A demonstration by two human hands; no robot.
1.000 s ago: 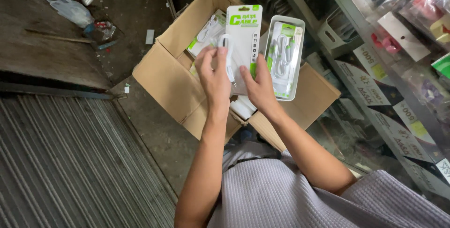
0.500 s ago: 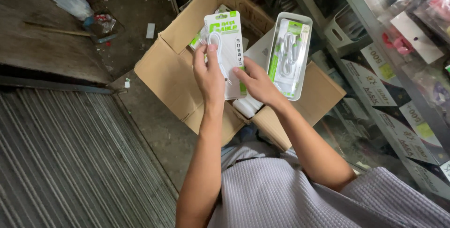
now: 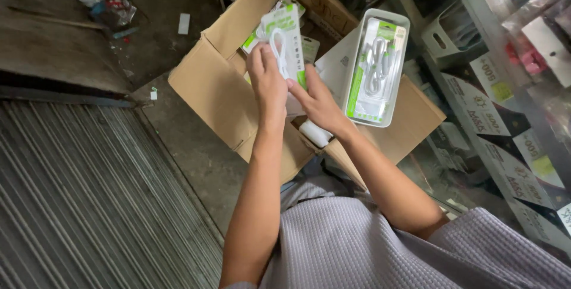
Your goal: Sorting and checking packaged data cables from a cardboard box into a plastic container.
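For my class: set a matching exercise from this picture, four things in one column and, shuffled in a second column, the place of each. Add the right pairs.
1 white-and-green cable pack
2 clear tray of cable packs
3 cardboard box
4 ribbed metal shutter

A lower left of the picture
B held in both hands
C resting on the box's right side
D open, below the hands

Pairs: 1-B, 2-C, 3-D, 4-A

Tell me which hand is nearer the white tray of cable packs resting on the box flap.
Right. The right hand sits just beside the white tray, at its lower left edge without touching it. The left hand is farther left, gripping the green-and-white cable pack.
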